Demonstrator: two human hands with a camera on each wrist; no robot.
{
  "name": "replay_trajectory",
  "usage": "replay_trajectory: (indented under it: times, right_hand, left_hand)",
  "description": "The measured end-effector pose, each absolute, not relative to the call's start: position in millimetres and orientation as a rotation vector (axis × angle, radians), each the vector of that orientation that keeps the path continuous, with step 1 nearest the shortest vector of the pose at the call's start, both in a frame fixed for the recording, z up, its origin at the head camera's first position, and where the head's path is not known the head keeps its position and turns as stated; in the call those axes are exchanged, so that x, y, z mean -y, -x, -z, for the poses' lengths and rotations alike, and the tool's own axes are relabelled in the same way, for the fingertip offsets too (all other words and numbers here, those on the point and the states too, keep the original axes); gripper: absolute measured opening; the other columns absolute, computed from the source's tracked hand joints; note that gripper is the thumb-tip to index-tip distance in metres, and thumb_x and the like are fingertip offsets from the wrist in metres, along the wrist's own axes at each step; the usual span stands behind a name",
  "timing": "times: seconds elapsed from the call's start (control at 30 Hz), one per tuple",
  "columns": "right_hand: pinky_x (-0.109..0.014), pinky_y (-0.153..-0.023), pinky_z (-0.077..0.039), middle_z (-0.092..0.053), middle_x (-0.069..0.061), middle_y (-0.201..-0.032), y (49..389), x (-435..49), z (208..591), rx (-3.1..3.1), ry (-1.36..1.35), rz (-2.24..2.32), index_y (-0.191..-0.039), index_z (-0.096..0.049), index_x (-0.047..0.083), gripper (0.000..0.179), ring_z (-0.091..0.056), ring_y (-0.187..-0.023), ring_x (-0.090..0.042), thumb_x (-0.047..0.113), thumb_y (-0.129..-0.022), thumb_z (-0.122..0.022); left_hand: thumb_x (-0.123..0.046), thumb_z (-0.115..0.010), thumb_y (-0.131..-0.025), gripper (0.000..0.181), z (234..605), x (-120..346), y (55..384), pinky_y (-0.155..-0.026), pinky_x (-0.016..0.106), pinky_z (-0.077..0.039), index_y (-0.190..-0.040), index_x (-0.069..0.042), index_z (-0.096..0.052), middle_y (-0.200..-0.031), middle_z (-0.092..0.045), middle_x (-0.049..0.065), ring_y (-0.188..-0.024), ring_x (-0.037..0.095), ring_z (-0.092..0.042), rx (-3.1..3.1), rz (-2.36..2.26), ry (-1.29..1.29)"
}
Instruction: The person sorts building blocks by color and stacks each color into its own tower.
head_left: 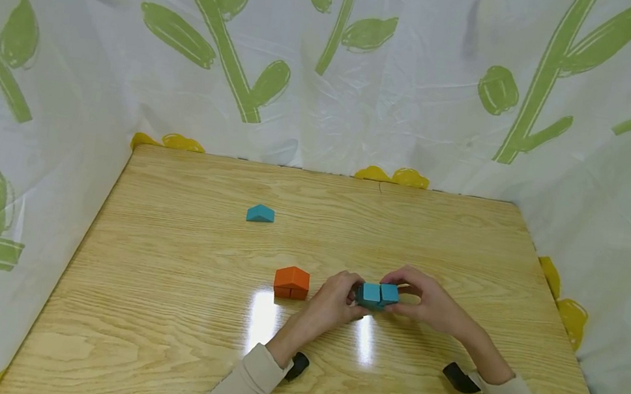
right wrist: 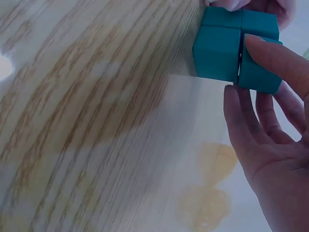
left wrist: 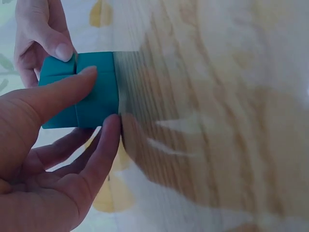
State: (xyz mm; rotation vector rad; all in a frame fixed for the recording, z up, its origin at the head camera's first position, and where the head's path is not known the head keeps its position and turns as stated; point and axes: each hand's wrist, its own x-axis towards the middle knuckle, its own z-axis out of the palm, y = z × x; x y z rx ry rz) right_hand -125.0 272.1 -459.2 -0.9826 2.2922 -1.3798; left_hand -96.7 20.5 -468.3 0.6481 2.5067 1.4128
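Several blue cubes (head_left: 371, 294) stand two wide and two high on the wooden table, between the hands. My left hand (head_left: 334, 302) holds the stack from the left; in the left wrist view its thumb (left wrist: 67, 92) lies on the near face and its fingers reach behind. From the right, my right hand (head_left: 427, 301) pinches an upper cube (right wrist: 259, 70) between thumb and fingers. A narrow gap separates that cube from the upper cube (right wrist: 217, 53) beside it. Each wrist view shows the other hand only partly.
Left of the hands sits an orange roof-shaped block (head_left: 292, 278) on two small orange blocks (head_left: 283, 292). Farther back lies a blue roof-shaped block (head_left: 261, 214). White curtains (head_left: 325, 119) with green plant shapes border the table (head_left: 168, 337) at its back and sides.
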Motion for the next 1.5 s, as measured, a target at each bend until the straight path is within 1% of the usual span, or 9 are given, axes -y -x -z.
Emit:
replay_trajectory:
  times: [0.13,0.23,0.4,0.53,0.7,0.93,1.1,1.3,1.5]
  right_hand:
    - [-0.031,-0.097,-0.055,-0.063,-0.006,-0.118,124.4,-271.4,459.1,-2.302,1.003,1.371,-0.126,-0.063,0.009,0.043,-0.062,-0.11,-0.017,-0.001,-0.087,-0.08]
    - [-0.031,-0.096,-0.055,-0.062,-0.007,-0.117,123.9,-270.2,458.7,-2.318,1.036,1.365,-0.126,-0.063,0.009,0.044,-0.062,-0.109,-0.018,-0.001,-0.087,-0.08]
    - [-0.032,-0.095,-0.056,-0.063,-0.008,-0.116,122.6,-267.8,457.4,-2.347,1.062,1.35,-0.125,-0.064,0.007,0.043,-0.062,-0.109,-0.019,0.001,-0.086,-0.081]
    - [-0.032,-0.095,-0.056,-0.063,-0.007,-0.117,122.3,-267.0,457.7,-2.356,1.054,1.339,-0.125,-0.064,0.009,0.043,-0.062,-0.109,-0.018,0.002,-0.086,-0.082]
    - [-0.033,-0.094,-0.056,-0.064,-0.006,-0.117,122.8,-266.5,458.5,-2.375,1.064,1.315,-0.124,-0.064,0.009,0.043,-0.062,-0.108,-0.018,0.002,-0.085,-0.082]
    - [-0.035,-0.097,-0.055,-0.063,-0.013,-0.129,125.8,-264.6,451.6,-2.397,1.026,1.257,-0.136,-0.057,-0.001,0.057,-0.062,-0.117,-0.024,0.011,-0.087,-0.084]
    - [-0.041,-0.095,-0.056,-0.063,-0.017,-0.126,135.1,-261.0,440.1,-2.383,1.091,1.239,-0.133,-0.059,0.0,0.049,-0.062,-0.115,-0.032,0.009,-0.09,-0.08]
    - [-0.042,-0.094,-0.056,-0.065,-0.014,-0.124,150.6,-256.0,426.9,-2.409,1.144,1.203,-0.133,-0.061,0.011,0.044,-0.063,-0.114,-0.029,0.006,-0.092,-0.077]
    - [-0.046,-0.093,-0.056,-0.067,-0.008,-0.122,167.6,-248.2,413.0,-2.462,1.155,1.177,-0.131,-0.063,0.009,0.039,-0.065,-0.11,-0.031,0.003,-0.094,-0.075]
  left_hand:
    - [-0.012,-0.087,-0.084,0.038,467.3,-21.2,94.1,-0.063,0.019,-0.042,-0.114,0.001,-0.068,-0.089,-0.059,0.005,-0.075,0.01,-0.047,-2.527,-1.407,-0.648]
    - [-0.014,-0.087,-0.085,0.039,466.9,-21.7,93.4,-0.062,0.018,-0.04,-0.115,0.0,-0.068,-0.087,-0.057,0.004,-0.073,0.008,-0.045,-2.529,-1.425,-0.637]
    - [-0.015,-0.086,-0.086,0.036,467.3,-22.1,93.8,-0.064,0.018,-0.041,-0.115,-0.001,-0.069,-0.093,-0.061,0.004,-0.075,0.01,-0.049,-2.525,-1.45,-0.637]
    - [-0.012,-0.085,-0.086,0.032,468.3,-22.6,95.0,-0.066,0.018,-0.045,-0.112,-0.001,-0.07,-0.099,-0.065,0.006,-0.078,0.011,-0.052,-2.53,-1.441,-0.657]
    - [-0.01,-0.086,-0.085,0.029,467.6,-24.1,96.4,-0.066,0.018,-0.047,-0.108,0.001,-0.071,-0.098,-0.067,0.008,-0.077,0.01,-0.054,-2.536,-1.426,-0.653]
    - [-0.008,-0.087,-0.083,0.029,467.4,-25.4,97.3,-0.065,0.017,-0.047,-0.106,0.002,-0.071,-0.097,-0.068,0.01,-0.078,0.013,-0.058,-2.565,-1.415,-0.643]
    - [-0.006,-0.086,-0.084,0.029,466.3,-25.5,97.0,-0.065,0.017,-0.048,-0.106,0.003,-0.07,-0.098,-0.068,0.012,-0.077,0.014,-0.059,-2.542,-1.429,-0.614]
    - [-0.004,-0.086,-0.083,0.028,466.6,-25.2,97.6,-0.067,0.017,-0.05,-0.105,0.003,-0.07,-0.098,-0.068,0.014,-0.078,0.015,-0.061,-2.522,-1.449,-0.602]
    - [-0.005,-0.088,-0.081,0.033,466.7,-25.3,98.4,-0.066,0.017,-0.05,-0.108,0.004,-0.07,-0.098,-0.068,0.011,-0.076,0.01,-0.059,-2.513,-1.443,-0.575]
